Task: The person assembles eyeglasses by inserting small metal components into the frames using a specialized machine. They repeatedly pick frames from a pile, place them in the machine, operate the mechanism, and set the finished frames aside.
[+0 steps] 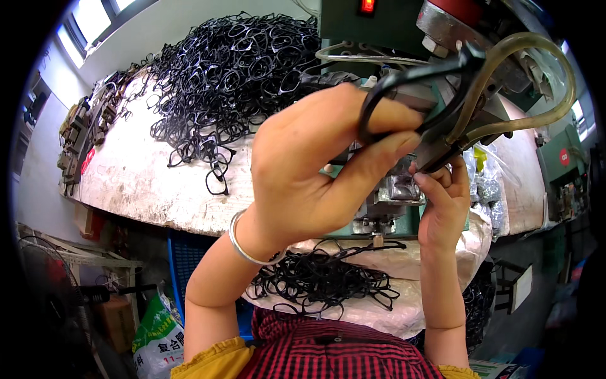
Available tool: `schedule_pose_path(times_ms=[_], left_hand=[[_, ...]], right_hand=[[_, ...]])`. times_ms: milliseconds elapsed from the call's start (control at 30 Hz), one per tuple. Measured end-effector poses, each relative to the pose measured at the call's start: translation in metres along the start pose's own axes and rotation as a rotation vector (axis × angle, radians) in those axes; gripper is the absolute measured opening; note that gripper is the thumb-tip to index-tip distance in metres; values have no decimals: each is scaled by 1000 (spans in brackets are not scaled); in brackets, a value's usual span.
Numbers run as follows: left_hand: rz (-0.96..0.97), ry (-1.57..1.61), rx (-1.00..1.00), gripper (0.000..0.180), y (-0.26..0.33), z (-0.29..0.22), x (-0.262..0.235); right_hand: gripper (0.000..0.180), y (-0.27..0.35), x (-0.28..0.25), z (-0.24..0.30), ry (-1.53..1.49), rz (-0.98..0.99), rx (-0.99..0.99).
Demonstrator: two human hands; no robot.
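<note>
My left hand [303, 167], with a silver bangle at its wrist, is raised close to the view. Its thumb and fingers pinch a black eyeglass frame [410, 77] by one rim, and the frame reaches across in front of the green machine [379, 26]. Lower and to the right, my right hand [444, 211] is at the machine's front with its fingers curled together. What those fingers hold, if anything, is hidden beside a dark part under the clear yellowish hose [564, 76]. A metal fixture [398, 199] stands just left of my right hand.
A large heap of black eyeglass frames [233, 76] covers the back left of the worn table [126, 183]. More tangled frames [322, 278] lie on pale sheeting over my lap. Plastic bags [489, 183] sit right of the machine. A fan [53, 284] stands at lower left.
</note>
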State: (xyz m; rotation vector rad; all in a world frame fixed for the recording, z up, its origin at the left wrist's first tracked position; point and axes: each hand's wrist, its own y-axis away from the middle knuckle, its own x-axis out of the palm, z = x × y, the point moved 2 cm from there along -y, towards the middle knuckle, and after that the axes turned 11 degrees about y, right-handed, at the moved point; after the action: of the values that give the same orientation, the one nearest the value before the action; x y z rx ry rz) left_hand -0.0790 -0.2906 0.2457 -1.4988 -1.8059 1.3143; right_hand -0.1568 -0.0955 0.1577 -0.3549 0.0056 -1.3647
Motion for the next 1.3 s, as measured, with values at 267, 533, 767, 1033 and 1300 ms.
schedule_pose_path(times_ms=[267, 533, 767, 1033, 1300], left_hand=[[109, 88, -11, 15, 22, -9, 10], [271, -57, 106, 24, 71, 4, 68], [213, -35, 123, 26, 75, 8, 70], [85, -33, 113, 23, 88, 6, 77], [-464, -521, -511, 40, 142, 81, 22]], right_hand=[[56, 22, -6, 15, 125, 82, -21], [19, -10, -121, -59, 1523, -107, -299], [7, -26, -145, -64, 1162, -162, -163], [8, -25, -135, -63, 1050, -157, -204], [12, -7, -149, -70, 751, -177, -109]])
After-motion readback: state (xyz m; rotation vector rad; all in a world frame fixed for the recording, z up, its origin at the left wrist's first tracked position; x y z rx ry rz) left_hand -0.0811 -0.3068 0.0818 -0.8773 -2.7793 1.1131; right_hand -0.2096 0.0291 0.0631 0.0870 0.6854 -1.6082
